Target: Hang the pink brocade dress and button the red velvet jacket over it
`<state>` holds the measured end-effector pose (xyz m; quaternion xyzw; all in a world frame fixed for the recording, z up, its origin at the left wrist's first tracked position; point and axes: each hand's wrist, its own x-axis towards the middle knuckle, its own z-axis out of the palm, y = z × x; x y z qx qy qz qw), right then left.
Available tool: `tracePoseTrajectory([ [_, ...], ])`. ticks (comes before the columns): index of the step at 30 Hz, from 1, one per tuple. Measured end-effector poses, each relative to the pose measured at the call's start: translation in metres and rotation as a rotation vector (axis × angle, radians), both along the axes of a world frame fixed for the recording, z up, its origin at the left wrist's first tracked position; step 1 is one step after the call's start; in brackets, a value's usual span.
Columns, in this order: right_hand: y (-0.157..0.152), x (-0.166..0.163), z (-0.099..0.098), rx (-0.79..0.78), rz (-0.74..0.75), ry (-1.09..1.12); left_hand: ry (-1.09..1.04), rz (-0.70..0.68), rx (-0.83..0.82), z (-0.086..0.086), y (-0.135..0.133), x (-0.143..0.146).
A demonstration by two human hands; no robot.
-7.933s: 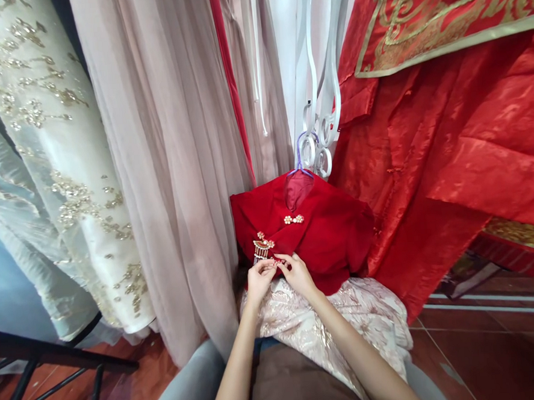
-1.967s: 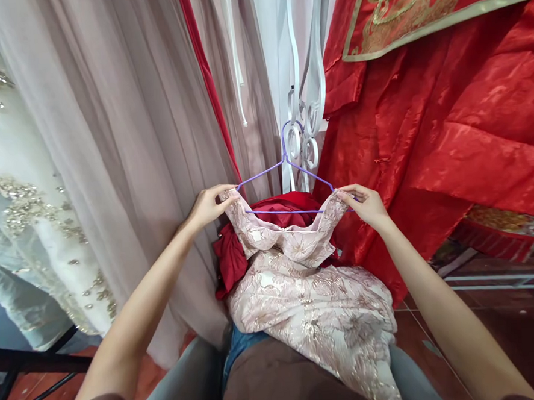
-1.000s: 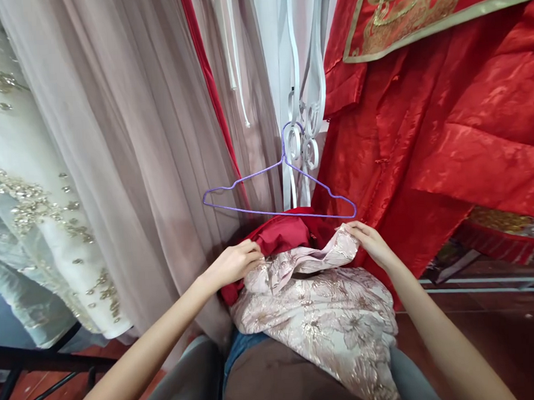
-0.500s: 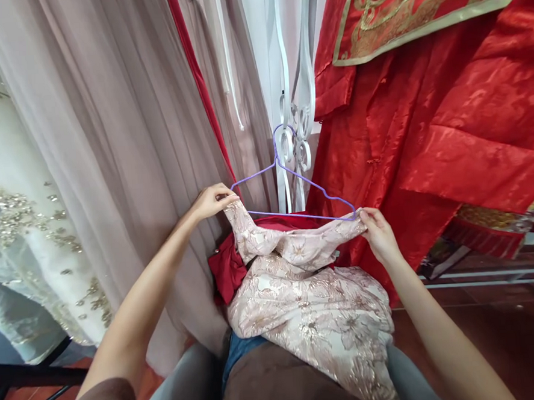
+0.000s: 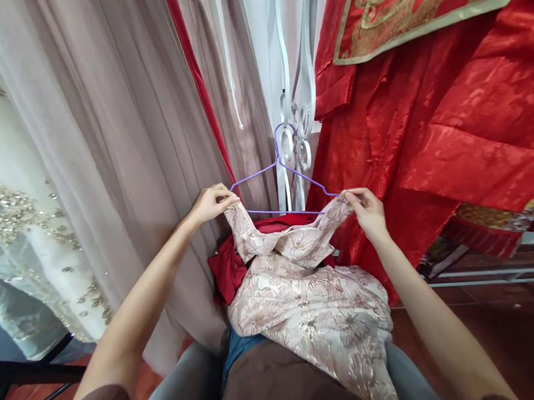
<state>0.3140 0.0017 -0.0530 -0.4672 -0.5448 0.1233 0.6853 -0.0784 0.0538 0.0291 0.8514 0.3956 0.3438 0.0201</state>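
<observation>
A pale pink dress [image 5: 309, 300] with a metallic flower pattern lies across my lap, its bodice raised in front of me. My left hand [image 5: 213, 203] pinches its left shoulder strap by the left end of a purple hanger [image 5: 257, 174]. At the other side, my right hand [image 5: 366, 211] grips the right strap, which now covers the hanger's right end. The hanger's hook is up against a white scrolled metal stand [image 5: 301, 122]. Dark red cloth [image 5: 228, 269] shows behind and to the left of the bodice.
Greyish-pink drapery [image 5: 123, 142] hangs at left, beside a white beaded gown [image 5: 27, 202]. Red garments [image 5: 407, 119] with gold trim fill the right. A black metal frame [image 5: 28, 374] stands low at left, and a pale rail [image 5: 493, 275] runs low at right.
My right hand has moved up and inward with the right strap, bringing it over the hanger's right end, which was uncovered before. My left hand has stayed at the left strap.
</observation>
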Motion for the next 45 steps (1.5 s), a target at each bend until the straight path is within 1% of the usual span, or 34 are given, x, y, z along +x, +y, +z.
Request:
tracePoseTrajectory([
  [3, 0.013, -0.013, 0.022, -0.005, 0.01, -0.171, -0.02, -0.011, -0.022, -0.009, -0.005, 0.005],
  [5, 0.013, -0.016, 0.032, -0.049, -0.002, -0.292, -0.074, 0.013, -0.031, -0.014, -0.006, 0.006],
  [8, 0.005, -0.013, 0.036, -0.128, -0.044, -0.48, -0.239, 0.069, -0.026, -0.021, -0.006, 0.0],
  [10, 0.001, -0.011, 0.036, -0.13, -0.074, -0.548, -0.377, 0.096, -0.02, -0.028, -0.006, -0.01],
  [13, 0.003, -0.009, 0.032, -0.108, -0.094, -0.543, -0.592, 0.094, -0.063, -0.04, -0.009, -0.033],
  [16, 0.01, -0.009, 0.03, -0.107, -0.068, -0.509, -0.74, 0.136, -0.196, -0.054, -0.017, -0.053],
  [19, 0.014, -0.009, 0.028, -0.093, -0.032, -0.489, -0.799, 0.208, -0.286, -0.063, -0.022, -0.064],
  [22, 0.015, -0.009, 0.027, -0.087, -0.021, -0.476, -0.829, 0.215, -0.293, -0.066, -0.022, -0.064],
  [26, 0.014, -0.009, 0.027, -0.083, -0.019, -0.472, -0.833, 0.222, -0.288, -0.064, -0.018, -0.063],
  [29, 0.013, -0.009, 0.028, -0.079, -0.018, -0.468, -0.841, 0.206, -0.262, -0.056, -0.015, -0.059],
  [32, 0.012, -0.012, 0.031, -0.078, -0.01, -0.459, -0.763, 0.159, -0.22, -0.036, -0.011, -0.041],
  [34, 0.012, -0.013, 0.032, -0.078, 0.002, -0.457, -0.634, 0.121, -0.215, -0.021, -0.01, -0.023],
  [36, 0.011, -0.011, 0.031, -0.067, 0.003, -0.443, -0.491, 0.09, -0.215, -0.009, -0.008, -0.006],
  [38, 0.01, -0.006, 0.024, -0.043, 0.015, -0.366, -0.429, 0.066, -0.227, -0.006, -0.007, 0.002],
  [40, 0.008, 0.001, 0.006, -0.035, 0.037, -0.202, -0.52, 0.055, -0.268, -0.016, -0.004, -0.003],
  [42, 0.003, 0.01, -0.022, -0.087, 0.063, -0.022, -0.705, 0.07, -0.337, -0.037, -0.001, -0.019],
  [43, 0.0, 0.013, -0.038, -0.155, 0.095, 0.018, -0.777, 0.094, -0.376, -0.05, -0.001, -0.028],
  [44, -0.003, 0.015, -0.056, -0.237, 0.156, 0.024, -0.788, 0.132, -0.423, -0.064, -0.001, -0.037],
  [45, -0.007, 0.015, -0.073, -0.326, 0.253, -0.001, -0.736, 0.156, -0.491, -0.078, -0.002, -0.045],
])
